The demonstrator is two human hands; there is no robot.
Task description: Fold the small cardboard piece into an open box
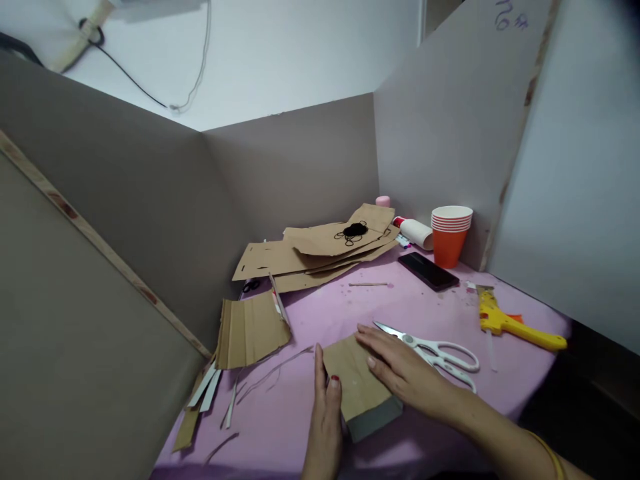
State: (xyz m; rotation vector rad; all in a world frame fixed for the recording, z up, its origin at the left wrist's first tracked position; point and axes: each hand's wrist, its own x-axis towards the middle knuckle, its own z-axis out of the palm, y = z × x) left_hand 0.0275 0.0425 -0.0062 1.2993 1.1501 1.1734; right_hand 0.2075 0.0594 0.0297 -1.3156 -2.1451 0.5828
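Note:
A small flat cardboard box (pixel 353 373), brown on top with a grey front side, lies on the pink-covered table between my hands. My left hand (pixel 325 413) stands along the box's left side, fingers straight, its red-nailed thumb against the edge. Over the top and right edge lies my right hand (pixel 400 367), palm down with fingers stretched out. White-handled scissors (pixel 435 353) rest just beyond my right hand, partly covered by the forearm. The underside of the box and some of my fingertips are hidden.
A bent cardboard piece (pixel 253 330) and white strips (pixel 207 390) lie at left. Stacked cardboard sheets (pixel 320 247) carry a black thread bundle (pixel 355 230) at the back. To the right are a phone (pixel 429 271), stacked orange cups (pixel 450 240) and a yellow glue gun (pixel 515 327). Grey partitions (pixel 300 160) enclose the table.

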